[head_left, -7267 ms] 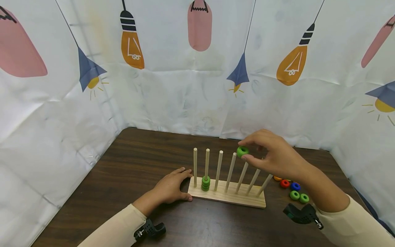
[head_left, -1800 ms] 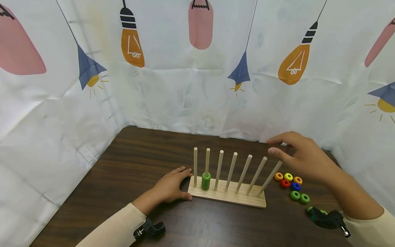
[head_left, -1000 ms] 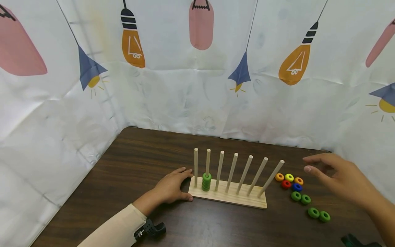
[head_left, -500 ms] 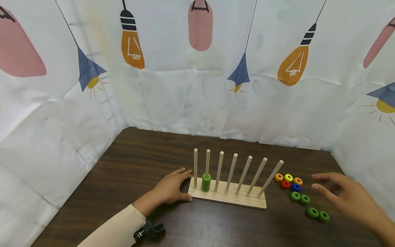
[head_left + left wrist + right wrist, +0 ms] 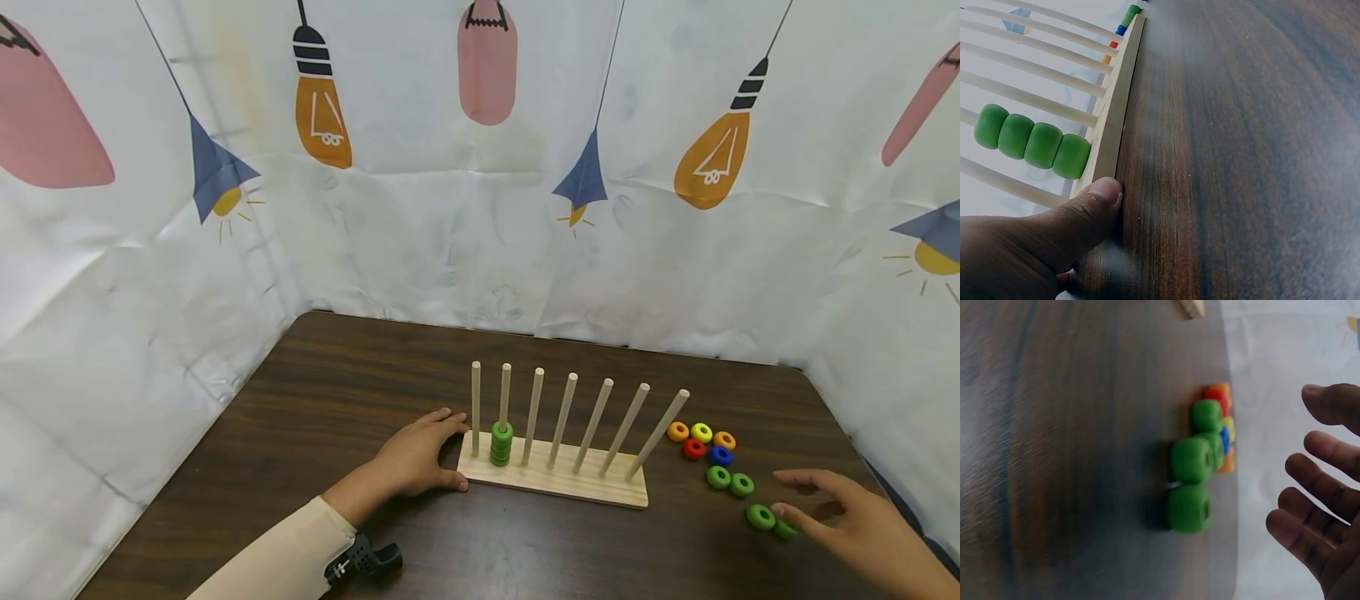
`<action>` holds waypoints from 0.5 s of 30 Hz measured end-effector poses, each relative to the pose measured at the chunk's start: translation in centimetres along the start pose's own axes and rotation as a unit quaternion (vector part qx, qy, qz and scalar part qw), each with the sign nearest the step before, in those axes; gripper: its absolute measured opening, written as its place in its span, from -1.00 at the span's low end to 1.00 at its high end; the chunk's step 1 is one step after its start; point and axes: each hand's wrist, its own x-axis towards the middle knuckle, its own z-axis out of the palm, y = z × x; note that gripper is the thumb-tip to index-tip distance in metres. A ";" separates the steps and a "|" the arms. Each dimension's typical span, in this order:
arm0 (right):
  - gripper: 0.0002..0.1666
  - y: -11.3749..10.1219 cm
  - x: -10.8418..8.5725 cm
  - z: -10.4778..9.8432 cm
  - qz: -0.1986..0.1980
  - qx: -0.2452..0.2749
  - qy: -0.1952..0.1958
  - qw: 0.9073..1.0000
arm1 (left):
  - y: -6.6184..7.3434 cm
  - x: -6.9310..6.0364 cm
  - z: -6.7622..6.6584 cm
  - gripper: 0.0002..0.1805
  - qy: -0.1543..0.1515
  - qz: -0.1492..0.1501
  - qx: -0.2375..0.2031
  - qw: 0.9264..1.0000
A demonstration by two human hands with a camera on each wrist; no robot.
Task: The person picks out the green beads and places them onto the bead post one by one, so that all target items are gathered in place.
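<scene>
A wooden peg board with several upright pegs stands on the table. Green beads are stacked on its second peg from the left. My left hand grips the board's left end, its thumb against the front edge in the left wrist view and its fingers at the far side. Over on the right, my right hand hovers with loose fingers and nothing in it. It partly covers one green bead; another green bead lies beside that one.
Farther back lie two more green beads, a red bead, a blue bead, a yellow bead and two orange beads. A printed white cloth hangs behind the dark wooden table.
A green bead that my right hand held earlier is now on the second peg's stack. That hand has moved right and down to the loose green beads. My left hand stays put.
</scene>
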 end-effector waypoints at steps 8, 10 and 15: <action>-0.20 2.4 0.3 1.4 0.013 -0.055 -0.060 0.997 | 0.1 0.0 0.0 -0.10 0.000 0.000 -0.003 1.000; -0.21 3.1 0.3 1.8 0.011 -0.059 -0.076 0.995 | 0.1 0.0 0.0 -0.11 0.001 0.000 -0.002 1.000; -0.28 4.4 0.5 2.5 0.018 -0.059 -0.102 0.993 | 0.1 0.0 0.0 -0.11 0.003 0.001 -0.002 1.000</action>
